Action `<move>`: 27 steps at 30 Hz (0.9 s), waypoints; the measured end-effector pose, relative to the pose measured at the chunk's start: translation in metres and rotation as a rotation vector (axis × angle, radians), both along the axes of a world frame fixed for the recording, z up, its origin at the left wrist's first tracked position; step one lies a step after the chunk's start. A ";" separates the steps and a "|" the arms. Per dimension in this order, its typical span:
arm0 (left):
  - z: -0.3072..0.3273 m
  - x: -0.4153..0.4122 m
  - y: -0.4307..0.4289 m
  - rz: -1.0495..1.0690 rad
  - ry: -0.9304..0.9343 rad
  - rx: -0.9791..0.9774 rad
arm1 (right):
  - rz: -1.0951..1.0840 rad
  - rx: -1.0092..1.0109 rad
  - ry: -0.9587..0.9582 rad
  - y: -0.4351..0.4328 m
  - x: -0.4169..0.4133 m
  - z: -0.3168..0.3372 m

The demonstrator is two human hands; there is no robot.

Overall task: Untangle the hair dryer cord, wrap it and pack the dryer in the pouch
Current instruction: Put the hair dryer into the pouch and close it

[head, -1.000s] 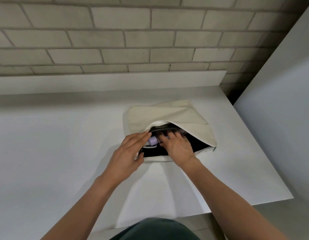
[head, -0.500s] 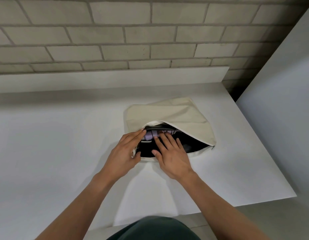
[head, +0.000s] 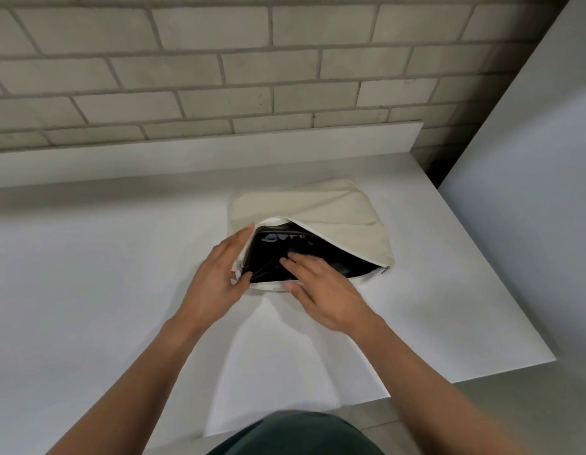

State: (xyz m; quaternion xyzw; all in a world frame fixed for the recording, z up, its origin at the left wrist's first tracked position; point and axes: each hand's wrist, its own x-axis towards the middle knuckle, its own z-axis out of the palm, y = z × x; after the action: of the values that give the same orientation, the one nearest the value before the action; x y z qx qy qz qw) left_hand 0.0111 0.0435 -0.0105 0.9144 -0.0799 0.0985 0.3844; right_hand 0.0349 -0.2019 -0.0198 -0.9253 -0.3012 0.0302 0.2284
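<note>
A cream fabric pouch (head: 331, 208) lies on the white table (head: 88, 274), its zipper mouth gaping toward me and showing a black lining. Deep inside, only pale glints of the hair dryer (head: 285, 238) show; its cord is hidden. My left hand (head: 219, 277) pinches the pouch's left corner, thumb under the lower lip and fingers along the edge. My right hand (head: 321, 287) lies flat over the lower lip, fingertips just inside the mouth, holding nothing. The zipper pull (head: 386, 269) hangs at the right end.
A brick wall (head: 219, 77) with a low white ledge (head: 203, 152) runs behind the table. A tall white panel (head: 531, 192) stands to the right. The table's front edge (head: 465, 379) is close to my body.
My right hand has drawn back out of the pouch toward me. The lilac dryer, seen between my hands before, now sits deeper and is nearly hidden. My left hand has stayed at the left corner.
</note>
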 end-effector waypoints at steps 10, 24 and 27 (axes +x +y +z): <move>-0.005 0.002 -0.005 0.195 0.095 -0.120 | -0.425 0.097 -0.407 -0.154 -0.012 -0.009; 0.005 -0.006 -0.023 0.291 0.182 -0.208 | -0.315 0.070 -0.406 -0.176 0.036 -0.042; 0.007 -0.006 -0.018 0.319 0.179 -0.217 | -0.297 0.086 -0.444 -0.178 0.038 -0.036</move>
State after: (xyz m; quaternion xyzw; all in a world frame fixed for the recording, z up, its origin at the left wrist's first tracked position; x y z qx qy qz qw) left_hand 0.0047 0.0254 -0.0032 0.8738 0.1114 0.0846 0.4658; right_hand 0.0725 -0.3798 -0.0558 -0.9328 -0.2058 -0.2202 0.1977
